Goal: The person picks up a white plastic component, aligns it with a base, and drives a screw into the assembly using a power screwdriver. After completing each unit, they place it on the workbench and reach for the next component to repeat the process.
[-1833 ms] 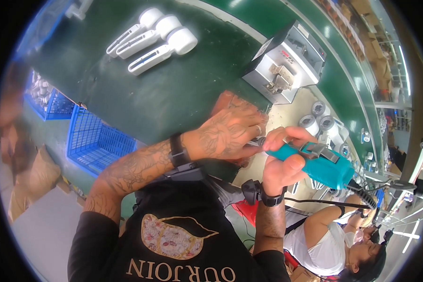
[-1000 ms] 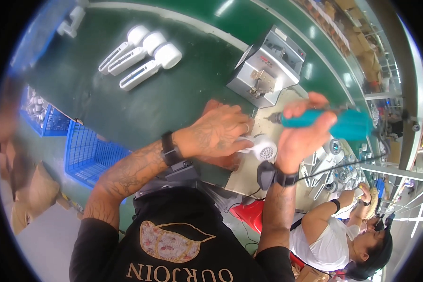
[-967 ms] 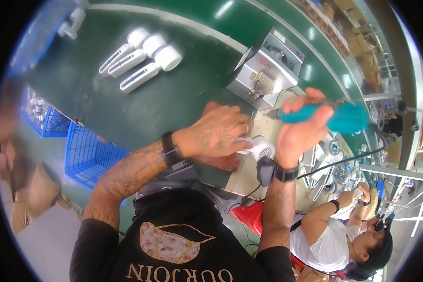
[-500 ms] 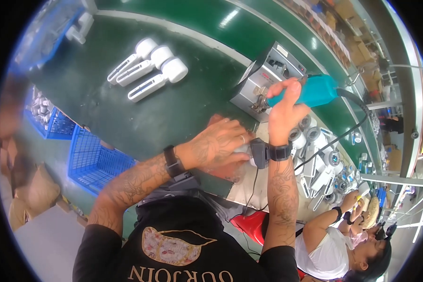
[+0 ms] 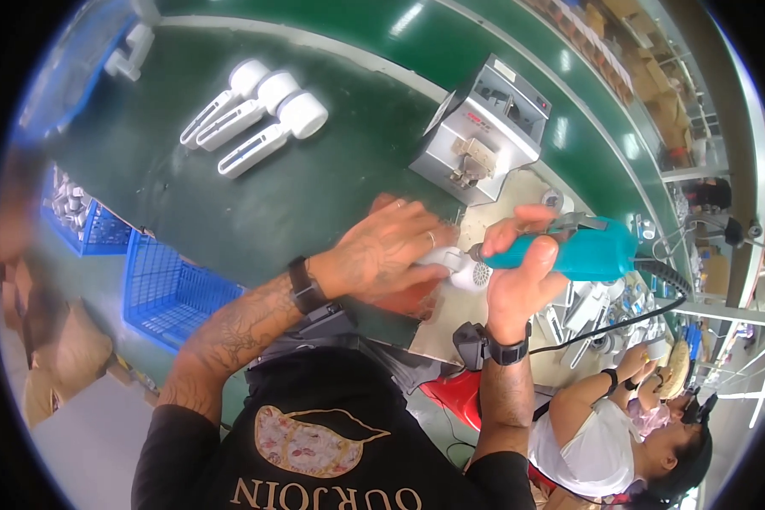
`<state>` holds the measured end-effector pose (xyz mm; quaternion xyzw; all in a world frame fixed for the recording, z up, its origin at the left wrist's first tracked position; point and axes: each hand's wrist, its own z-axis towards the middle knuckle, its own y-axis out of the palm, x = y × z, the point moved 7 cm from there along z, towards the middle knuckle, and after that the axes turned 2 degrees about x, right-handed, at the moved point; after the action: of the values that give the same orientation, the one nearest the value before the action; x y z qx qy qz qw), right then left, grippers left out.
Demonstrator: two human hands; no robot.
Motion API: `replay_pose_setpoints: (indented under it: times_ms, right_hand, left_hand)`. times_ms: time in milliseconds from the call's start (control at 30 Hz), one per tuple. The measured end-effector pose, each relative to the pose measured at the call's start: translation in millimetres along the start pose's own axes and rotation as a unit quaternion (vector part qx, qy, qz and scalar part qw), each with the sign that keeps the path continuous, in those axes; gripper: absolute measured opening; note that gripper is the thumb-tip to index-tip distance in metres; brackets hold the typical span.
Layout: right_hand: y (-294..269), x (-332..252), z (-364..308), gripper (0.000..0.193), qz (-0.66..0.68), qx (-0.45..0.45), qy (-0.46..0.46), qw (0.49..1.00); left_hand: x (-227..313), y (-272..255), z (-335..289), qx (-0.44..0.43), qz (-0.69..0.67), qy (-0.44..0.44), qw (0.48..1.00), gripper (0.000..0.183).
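My left hand [image 5: 384, 248] is closed round a white handled device [image 5: 469, 274] with a round, grilled head, over a reddish mat [image 5: 410, 304] at the table's near edge. Much of the device is hidden under that hand. In my right hand [image 5: 518, 285] is a teal electric screwdriver [image 5: 599, 251], lying nearly level with its tip pointing left. The tip is at the device, just above its round head; whether it touches cannot be made out. A black cord [image 5: 665, 276] runs from the screwdriver's back end.
Three white devices [image 5: 268, 106] lie side by side on the green table [image 5: 314, 204]. A grey screw feeder [image 5: 482, 127] stands beyond my right hand. More white devices [image 5: 586, 306] crowd the right side, near a co-worker [image 5: 586, 438]. Blue baskets [image 5: 174, 289] stand at left.
My right hand has brought the screwdriver from the screw feeder down and toward me, to the device under my left hand. My left hand has stayed almost in place.
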<state>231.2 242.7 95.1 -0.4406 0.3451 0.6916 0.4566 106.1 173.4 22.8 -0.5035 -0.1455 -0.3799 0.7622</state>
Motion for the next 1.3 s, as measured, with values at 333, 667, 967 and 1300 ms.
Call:
replay_pose_setpoints:
  times_ms: [333,667,967,1300]
  right_hand:
    - [-5,17,-6,0.053,0.001,0.006,-0.01,1.0]
    - [-9,31,-9,0.041,0.039,0.0,-0.006,0.999]
    - [-8,26,5,0.044,-0.016,0.025,0.041,0.999]
    - [29,23,82,0.033,-0.039,0.037,-0.086,0.995]
  left_hand:
    - [-3,2,-3,0.002,-0.005,-0.006,1.0,0.04]
    - [3,6,2,-0.022,0.04,0.037,0.998,0.042]
    - [2,5,1,-0.021,0.047,-0.002,0.999,0.038]
    - [-1,-2,-1,0.012,0.043,-0.001,0.999,0.04]
